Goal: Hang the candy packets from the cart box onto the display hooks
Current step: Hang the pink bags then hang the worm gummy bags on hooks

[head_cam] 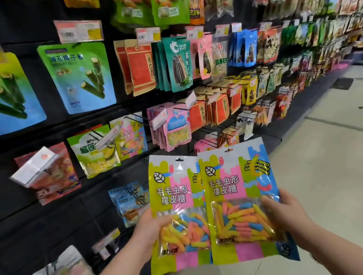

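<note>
Now our left hand (149, 230) curls around the left candy packet (174, 197), our right hand (283, 214) around the right candy packet (234, 188); both flat, glossy, upright, edges overlapping, beside the black display wall (26, 225).
</note>
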